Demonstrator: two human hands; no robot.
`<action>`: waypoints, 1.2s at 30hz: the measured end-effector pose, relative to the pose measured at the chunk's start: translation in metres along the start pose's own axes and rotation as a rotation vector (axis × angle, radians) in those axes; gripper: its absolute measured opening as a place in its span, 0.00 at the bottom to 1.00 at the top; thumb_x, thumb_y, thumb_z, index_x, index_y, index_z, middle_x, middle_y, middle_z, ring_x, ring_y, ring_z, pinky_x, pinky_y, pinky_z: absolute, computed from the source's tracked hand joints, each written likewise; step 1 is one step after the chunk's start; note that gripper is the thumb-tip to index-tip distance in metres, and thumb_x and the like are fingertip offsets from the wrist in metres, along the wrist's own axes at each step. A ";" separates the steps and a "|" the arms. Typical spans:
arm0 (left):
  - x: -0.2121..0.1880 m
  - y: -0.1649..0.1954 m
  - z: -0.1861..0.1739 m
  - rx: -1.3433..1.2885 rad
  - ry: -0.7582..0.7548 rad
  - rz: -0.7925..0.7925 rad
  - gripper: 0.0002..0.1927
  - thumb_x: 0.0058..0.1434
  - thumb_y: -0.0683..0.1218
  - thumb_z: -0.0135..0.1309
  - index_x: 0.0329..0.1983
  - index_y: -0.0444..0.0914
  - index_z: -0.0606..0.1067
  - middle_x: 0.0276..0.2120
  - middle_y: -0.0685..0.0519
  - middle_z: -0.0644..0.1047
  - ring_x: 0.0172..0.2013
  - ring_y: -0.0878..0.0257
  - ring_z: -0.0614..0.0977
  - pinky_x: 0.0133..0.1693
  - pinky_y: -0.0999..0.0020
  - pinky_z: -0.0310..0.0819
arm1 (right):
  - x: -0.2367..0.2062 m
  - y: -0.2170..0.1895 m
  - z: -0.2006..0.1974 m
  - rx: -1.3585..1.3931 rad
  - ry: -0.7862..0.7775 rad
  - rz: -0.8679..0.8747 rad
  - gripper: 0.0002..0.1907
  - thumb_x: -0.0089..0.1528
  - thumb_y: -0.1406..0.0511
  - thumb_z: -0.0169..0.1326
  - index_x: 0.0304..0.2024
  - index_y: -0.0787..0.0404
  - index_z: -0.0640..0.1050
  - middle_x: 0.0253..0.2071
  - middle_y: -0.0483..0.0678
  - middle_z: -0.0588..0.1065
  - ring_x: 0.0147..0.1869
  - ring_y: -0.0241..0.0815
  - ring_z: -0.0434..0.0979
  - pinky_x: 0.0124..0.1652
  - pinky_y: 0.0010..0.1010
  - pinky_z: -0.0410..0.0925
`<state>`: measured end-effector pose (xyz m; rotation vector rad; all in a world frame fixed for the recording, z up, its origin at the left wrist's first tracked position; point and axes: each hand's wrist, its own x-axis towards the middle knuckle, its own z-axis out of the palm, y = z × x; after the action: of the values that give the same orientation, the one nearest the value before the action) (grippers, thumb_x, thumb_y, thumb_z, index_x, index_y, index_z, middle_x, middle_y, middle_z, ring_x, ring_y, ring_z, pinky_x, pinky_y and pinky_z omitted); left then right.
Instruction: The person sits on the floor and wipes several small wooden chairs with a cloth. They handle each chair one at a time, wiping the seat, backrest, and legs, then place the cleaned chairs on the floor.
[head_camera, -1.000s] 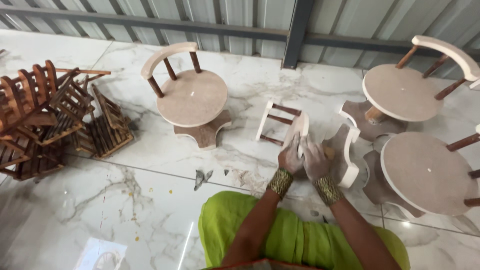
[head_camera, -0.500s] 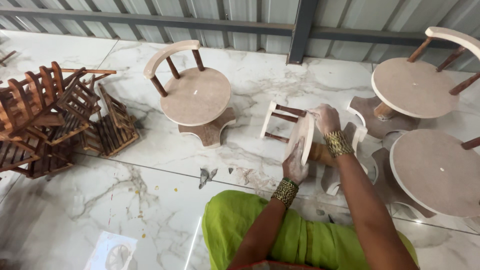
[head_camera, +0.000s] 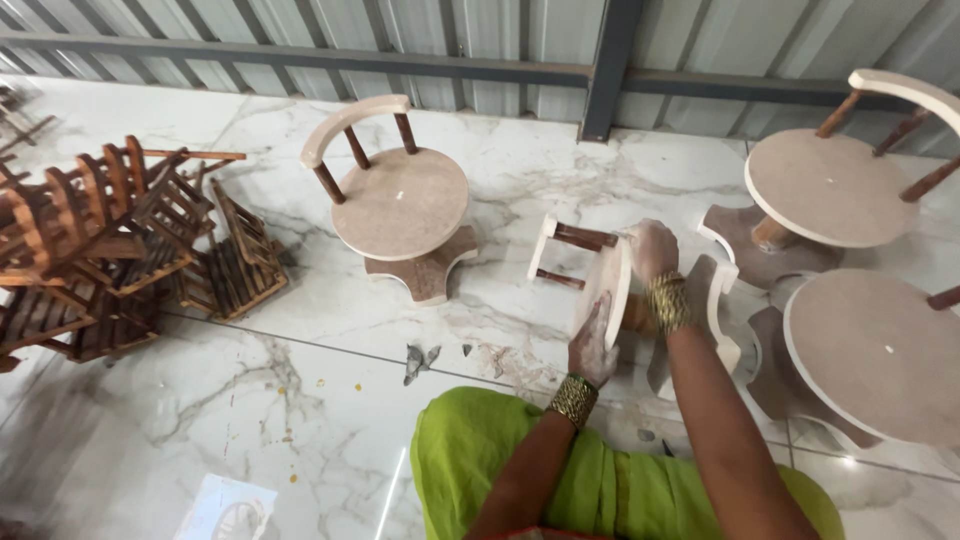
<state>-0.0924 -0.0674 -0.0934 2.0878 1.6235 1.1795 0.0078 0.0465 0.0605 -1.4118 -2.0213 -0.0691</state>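
Note:
A small round-seated wooden chair (head_camera: 603, 283) lies tipped on its side on the marble floor in front of me, seat on edge, curved white backrest and dark spindles pointing left. My left hand (head_camera: 591, 345) presses flat against the lower face of the seat. My right hand (head_camera: 652, 250) grips the seat's upper rim from behind. Both wrists wear gold bangles. My green-clad lap fills the lower middle.
An upright small chair (head_camera: 400, 205) stands left of centre. Two more round chairs (head_camera: 830, 190) (head_camera: 880, 345) sit at right with cross-shaped bases. A heap of dark wooden frames (head_camera: 110, 250) lies far left. A corrugated metal wall (head_camera: 480, 35) runs behind. Small debris (head_camera: 415, 362) lies on the floor.
My right hand has risen from beside the left hand to the top rim of the seat. The chair has turned more onto its edge.

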 end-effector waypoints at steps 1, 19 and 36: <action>-0.003 0.003 -0.002 0.023 0.000 0.008 0.52 0.52 0.44 0.57 0.80 0.41 0.48 0.78 0.51 0.55 0.74 0.53 0.63 0.68 0.64 0.64 | 0.013 0.001 -0.003 0.074 -0.120 0.138 0.10 0.61 0.65 0.58 0.42 0.58 0.86 0.42 0.59 0.80 0.47 0.60 0.79 0.49 0.46 0.72; 0.042 0.037 -0.013 -2.121 0.696 -0.558 0.23 0.71 0.68 0.43 0.30 0.47 0.64 0.23 0.57 0.62 0.23 0.65 0.64 0.26 0.66 0.60 | -0.182 0.003 -0.031 0.226 0.129 -0.112 0.13 0.64 0.70 0.50 0.48 0.61 0.83 0.41 0.52 0.79 0.45 0.51 0.79 0.44 0.38 0.73; 0.041 0.054 0.032 -2.078 0.334 -0.320 0.35 0.76 0.61 0.39 0.11 0.44 0.57 0.09 0.57 0.55 0.13 0.66 0.53 0.22 0.69 0.54 | -0.087 0.085 -0.043 0.332 0.456 0.015 0.12 0.63 0.74 0.50 0.44 0.62 0.83 0.45 0.53 0.81 0.46 0.50 0.82 0.47 0.37 0.75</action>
<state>-0.0298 -0.0405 -0.0616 0.2584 0.0807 1.7129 0.1179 -0.0070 0.0199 -1.0845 -1.5623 -0.0411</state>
